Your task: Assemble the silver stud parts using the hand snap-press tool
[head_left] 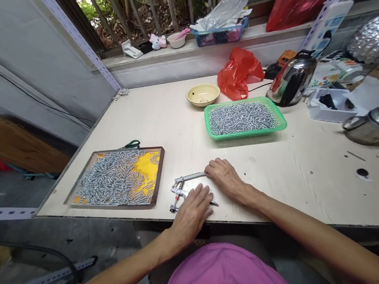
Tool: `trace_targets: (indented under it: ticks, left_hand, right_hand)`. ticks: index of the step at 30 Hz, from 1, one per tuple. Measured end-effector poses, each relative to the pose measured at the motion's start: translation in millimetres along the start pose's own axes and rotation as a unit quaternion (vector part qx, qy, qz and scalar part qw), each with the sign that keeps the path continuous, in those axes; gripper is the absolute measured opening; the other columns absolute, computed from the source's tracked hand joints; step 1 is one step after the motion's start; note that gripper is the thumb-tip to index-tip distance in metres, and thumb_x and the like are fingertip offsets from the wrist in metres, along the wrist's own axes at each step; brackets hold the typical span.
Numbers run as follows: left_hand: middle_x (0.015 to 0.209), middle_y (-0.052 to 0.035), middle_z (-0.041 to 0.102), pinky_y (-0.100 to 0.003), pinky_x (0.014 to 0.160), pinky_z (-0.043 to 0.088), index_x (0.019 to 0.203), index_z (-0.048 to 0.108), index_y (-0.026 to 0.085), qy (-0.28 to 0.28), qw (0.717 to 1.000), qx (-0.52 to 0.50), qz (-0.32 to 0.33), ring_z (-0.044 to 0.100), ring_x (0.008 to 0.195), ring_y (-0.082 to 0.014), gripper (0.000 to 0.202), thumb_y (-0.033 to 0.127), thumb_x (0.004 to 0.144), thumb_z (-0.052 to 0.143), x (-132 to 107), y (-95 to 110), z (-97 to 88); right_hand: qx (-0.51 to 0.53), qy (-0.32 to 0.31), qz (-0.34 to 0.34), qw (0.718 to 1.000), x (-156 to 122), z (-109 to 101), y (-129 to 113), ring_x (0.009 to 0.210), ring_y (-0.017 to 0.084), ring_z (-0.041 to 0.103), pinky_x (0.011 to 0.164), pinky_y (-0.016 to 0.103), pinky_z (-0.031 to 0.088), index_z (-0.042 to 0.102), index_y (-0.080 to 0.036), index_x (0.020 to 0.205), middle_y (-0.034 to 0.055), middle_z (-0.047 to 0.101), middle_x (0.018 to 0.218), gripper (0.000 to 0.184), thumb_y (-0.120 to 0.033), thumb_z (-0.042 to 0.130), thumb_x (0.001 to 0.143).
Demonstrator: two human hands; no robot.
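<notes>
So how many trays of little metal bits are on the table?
2. The green tray is toward the back, near the yellow bowl; the brown-edged tray is left of the metal tool. No others show.

Part of a metal hand tool was covered by the left hand, and the end of its upper handle was hidden by the right hand. A green-handled implement was partly obscured by a tray; a red bag was cropped at top.
</notes>
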State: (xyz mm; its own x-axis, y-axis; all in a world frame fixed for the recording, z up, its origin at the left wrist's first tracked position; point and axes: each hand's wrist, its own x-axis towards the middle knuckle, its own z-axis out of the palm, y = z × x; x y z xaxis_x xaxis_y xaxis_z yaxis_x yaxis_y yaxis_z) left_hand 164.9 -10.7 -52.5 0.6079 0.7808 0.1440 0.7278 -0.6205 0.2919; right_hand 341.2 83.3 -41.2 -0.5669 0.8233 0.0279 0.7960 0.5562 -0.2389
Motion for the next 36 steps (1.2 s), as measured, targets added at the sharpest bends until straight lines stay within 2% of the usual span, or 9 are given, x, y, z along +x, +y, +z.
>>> trace_targets:
  ticks: [8, 16, 19, 22, 24, 27, 29, 32, 36]
  left_hand:
    - [0.137, -0.0156, 0.049, -0.056, 0.109, 0.031, 0.130, 0.045, 0.014, -0.007, 0.998, -0.058, -0.026, 0.035, 0.135, -0.0292, 0.044, 0.030, 0.089, 0.053, 2, 13, -2.6]
    - [0.111, -0.0135, 0.066, -0.042, 0.090, 0.051, 0.117, 0.056, 0.014, 0.005, 0.995, -0.089, -0.051, 0.062, 0.104, -0.0278, 0.035, 0.033, 0.088, 0.054, -13, 20, 8.7]
    - [0.097, -0.0085, 0.070, -0.031, 0.078, 0.053, 0.106, 0.060, 0.015, 0.032, 0.994, -0.098, 0.025, 0.065, 0.086, -0.0207, 0.025, 0.030, 0.087, 0.056, -26, 26, -4.7]
    - [0.085, -0.0057, 0.068, -0.025, 0.070, 0.051, 0.102, 0.060, 0.014, 0.122, 0.978, -0.096, 0.137, 0.062, 0.074, -0.0149, 0.018, 0.019, 0.087, 0.053, -41, 22, -31.2]
    - [0.082, -0.0053, 0.066, -0.026, 0.070, 0.049, 0.104, 0.059, 0.015, 0.205, 0.971, -0.057, 0.112, 0.059, 0.074, -0.0147, 0.020, 0.013, 0.086, 0.050, -48, 5, -52.7]
    - [0.089, -0.0063, 0.063, -0.029, 0.074, 0.048, 0.109, 0.060, 0.019, 0.253, 0.961, 0.071, -0.091, 0.056, 0.083, -0.0165, 0.026, 0.011, 0.088, 0.047, -50, -43, -82.5]
    - [0.091, -0.0066, 0.062, -0.030, 0.074, 0.047, 0.108, 0.062, 0.021, 0.204, 0.954, 0.145, -0.167, 0.054, 0.085, -0.0178, 0.025, 0.014, 0.090, 0.046, -49, -80, -95.7]
    - [0.092, -0.0059, 0.062, -0.028, 0.070, 0.046, 0.104, 0.066, 0.023, 0.069, 0.961, 0.191, -0.187, 0.051, 0.088, -0.0191, 0.025, 0.015, 0.090, 0.046, -48, -123, -102.5]
    - [0.090, -0.0064, 0.061, -0.028, 0.068, 0.043, 0.097, 0.067, 0.023, -0.045, 0.967, 0.194, -0.156, 0.048, 0.089, -0.0203, 0.024, 0.018, 0.091, 0.045, -46, -146, -98.2]
  right_hand:
    - [-0.024, -0.011, 0.002, 1.000, 32, -20, -7, 0.092, 0.022, 0.045, 0.072, 0.034, 0.025, 0.067, -0.017, 0.089, 0.0084, 0.064, 0.094, 0.016, -0.024, 0.052, 0.091]
    - [-0.028, -0.027, -0.335, 0.941, 40, 9, -90, 0.092, 0.023, 0.041, 0.070, 0.035, 0.029, 0.065, -0.019, 0.070, 0.0071, 0.058, 0.087, 0.012, -0.019, 0.062, 0.082]
    - [-0.034, -0.018, -0.368, 0.929, 46, 18, -100, 0.091, 0.023, 0.042, 0.073, 0.037, 0.031, 0.063, -0.017, 0.068, 0.0073, 0.056, 0.083, 0.010, -0.017, 0.062, 0.079]
    - [-0.019, -0.022, -0.376, 0.926, 50, 22, -99, 0.089, 0.022, 0.044, 0.073, 0.036, 0.032, 0.060, -0.016, 0.072, 0.0068, 0.057, 0.082, 0.006, -0.015, 0.059, 0.078]
    - [0.024, -0.014, -0.353, 0.935, 50, 22, -98, 0.084, 0.020, 0.046, 0.071, 0.034, 0.034, 0.058, -0.016, 0.078, 0.0058, 0.058, 0.083, 0.006, -0.017, 0.054, 0.083]
    - [0.137, 0.064, -0.269, 0.951, 50, 10, -93, 0.078, 0.017, 0.049, 0.070, 0.031, 0.038, 0.056, -0.017, 0.083, 0.0046, 0.059, 0.081, 0.009, -0.019, 0.048, 0.088]
    - [0.210, 0.143, -0.211, 0.944, 49, -9, -85, 0.076, 0.016, 0.051, 0.069, 0.029, 0.040, 0.055, -0.017, 0.086, 0.0040, 0.059, 0.080, 0.008, -0.016, 0.047, 0.087]
    - [0.248, 0.245, -0.151, 0.925, 48, -48, -56, 0.078, 0.016, 0.054, 0.070, 0.029, 0.044, 0.056, -0.017, 0.092, 0.0044, 0.060, 0.082, 0.012, -0.011, 0.046, 0.087]
    - [0.097, 0.323, -0.054, 0.940, 51, -95, 6, 0.085, 0.020, 0.056, 0.077, 0.035, 0.046, 0.060, -0.017, 0.093, 0.0072, 0.062, 0.088, 0.013, -0.018, 0.047, 0.089]
